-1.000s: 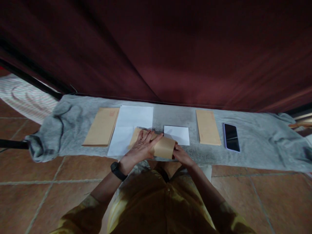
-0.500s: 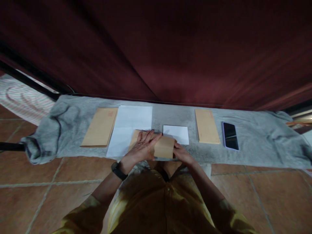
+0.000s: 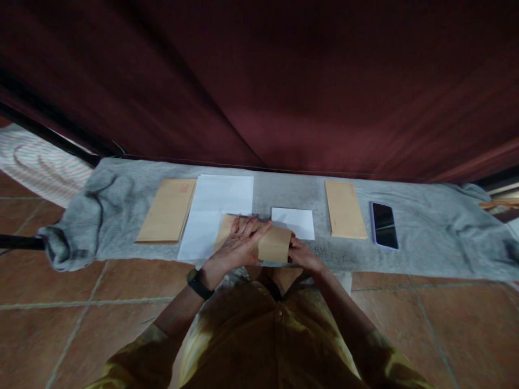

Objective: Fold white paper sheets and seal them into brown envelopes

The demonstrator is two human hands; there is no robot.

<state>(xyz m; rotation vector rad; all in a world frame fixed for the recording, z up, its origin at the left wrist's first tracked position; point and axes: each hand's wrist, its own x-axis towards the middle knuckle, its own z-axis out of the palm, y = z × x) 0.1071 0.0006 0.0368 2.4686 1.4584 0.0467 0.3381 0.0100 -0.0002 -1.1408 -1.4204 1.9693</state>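
A brown paper envelope [image 3: 274, 246] lies crosswise at the near edge of the cloth-covered surface, its right end bulging up. My left hand [image 3: 241, 243] rests flat on its left half with the fingers spread. At the right end, my right hand [image 3: 303, 254] has its fingers tucked into the mouth of the envelope, so the fingertips are hidden. Under the envelope's left part are white paper sheets [image 3: 221, 194]. Just behind it, a small white card or folded paper [image 3: 294, 221] lies partly covered by the envelope.
A stack of brown envelopes [image 3: 164, 213] lies left of the sheets. More brown envelopes [image 3: 345, 210] lie to the right, beside a phone [image 3: 384, 226]. Grey cloth [image 3: 438, 232] covers the narrow surface. A dark red curtain [image 3: 284, 97] hangs behind it.
Both hands stay at the envelope with almost no movement. The whole view has shifted very slightly.
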